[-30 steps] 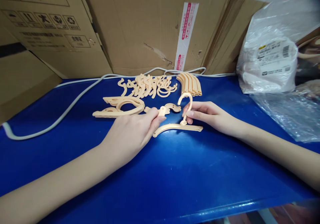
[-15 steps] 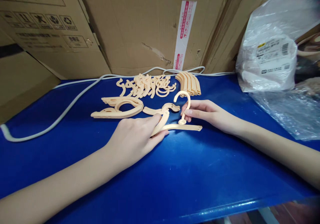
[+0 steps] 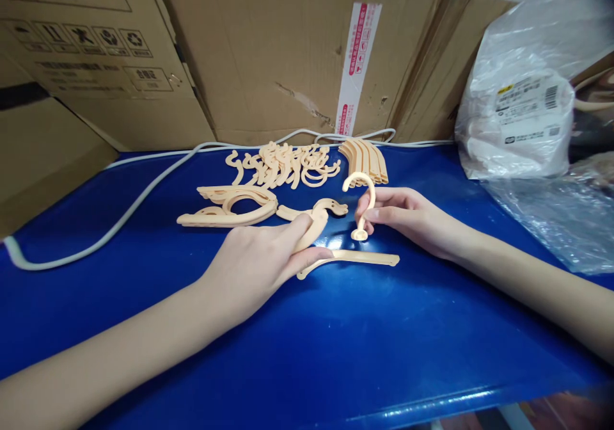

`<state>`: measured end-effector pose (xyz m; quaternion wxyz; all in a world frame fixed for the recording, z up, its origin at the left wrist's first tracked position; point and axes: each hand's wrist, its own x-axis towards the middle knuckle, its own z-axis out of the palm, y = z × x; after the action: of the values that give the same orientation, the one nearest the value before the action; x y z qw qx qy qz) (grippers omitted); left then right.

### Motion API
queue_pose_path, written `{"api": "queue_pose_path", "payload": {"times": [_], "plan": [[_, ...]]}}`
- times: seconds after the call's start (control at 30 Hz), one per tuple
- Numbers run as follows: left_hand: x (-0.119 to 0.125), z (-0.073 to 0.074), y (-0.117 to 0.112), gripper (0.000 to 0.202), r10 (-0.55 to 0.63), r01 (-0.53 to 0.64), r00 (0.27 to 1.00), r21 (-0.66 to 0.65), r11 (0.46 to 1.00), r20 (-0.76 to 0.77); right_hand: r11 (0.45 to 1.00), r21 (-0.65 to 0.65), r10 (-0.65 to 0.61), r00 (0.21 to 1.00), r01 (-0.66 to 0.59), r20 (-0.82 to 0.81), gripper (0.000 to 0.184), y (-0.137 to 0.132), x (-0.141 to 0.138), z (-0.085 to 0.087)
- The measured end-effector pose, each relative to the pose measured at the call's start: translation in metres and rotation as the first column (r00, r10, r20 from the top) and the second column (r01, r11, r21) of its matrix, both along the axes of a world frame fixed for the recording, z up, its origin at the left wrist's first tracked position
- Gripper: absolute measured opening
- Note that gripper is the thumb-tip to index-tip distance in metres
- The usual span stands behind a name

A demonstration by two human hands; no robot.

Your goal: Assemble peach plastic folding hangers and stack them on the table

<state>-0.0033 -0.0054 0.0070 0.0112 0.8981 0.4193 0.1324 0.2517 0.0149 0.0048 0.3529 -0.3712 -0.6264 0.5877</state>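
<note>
My left hand [image 3: 261, 257] is closed on a cream plastic hanger arm piece [image 3: 314, 225], pinched between thumb and fingers above the blue table top [image 3: 336, 340]. A long thin hanger bar [image 3: 355, 258] lies on the table just under and right of it. My right hand [image 3: 407, 215] pinches the stem of a cream plastic hook [image 3: 364, 203], held upright with its round foot just above the bar. Behind lie a stack of curved hanger arms [image 3: 230, 205], a pile of loose hooks [image 3: 283, 164] and a neat stack of bars [image 3: 365, 160].
Cardboard boxes [image 3: 288, 52] stand along the back of the table. A white cable [image 3: 144, 190] runs along the back left. Clear plastic bags [image 3: 522, 110], one with a barcode label, sit at the right. The table's front edge [image 3: 432, 404] is close below.
My right hand has lifted the hook slightly off the bar and shifted right. The bar has slid a little down and right. My left hand has closed further on the arm piece.
</note>
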Motion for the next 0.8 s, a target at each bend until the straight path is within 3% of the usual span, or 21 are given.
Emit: {"api": "queue_pose_path", "payload": {"times": [0.13,0.33,0.53,0.8], "plan": [[0.001,0.002,0.0,0.047,-0.068,0.066,0.998,0.072,0.995,0.015,0.999,-0.037,-0.022,1.0,0.022,-0.011,0.011,0.0,0.0,0.001],[0.003,-0.001,-0.001,0.023,-0.148,0.143,0.981,0.052,0.988,0.123,0.996,-0.071,-0.067,0.996,0.062,-0.063,0.014,0.0,0.0,0.0],[0.002,-0.004,0.0,0.024,-0.228,0.22,0.961,0.066,0.973,0.154,0.986,-0.131,-0.118,0.987,0.104,-0.105,0.009,0.001,0.0,-0.001],[0.002,-0.008,0.003,0.027,-0.271,0.279,0.945,-0.021,0.96,0.183,0.976,-0.157,-0.169,0.98,0.152,-0.101,0.013,0.004,-0.001,-0.002]]}}
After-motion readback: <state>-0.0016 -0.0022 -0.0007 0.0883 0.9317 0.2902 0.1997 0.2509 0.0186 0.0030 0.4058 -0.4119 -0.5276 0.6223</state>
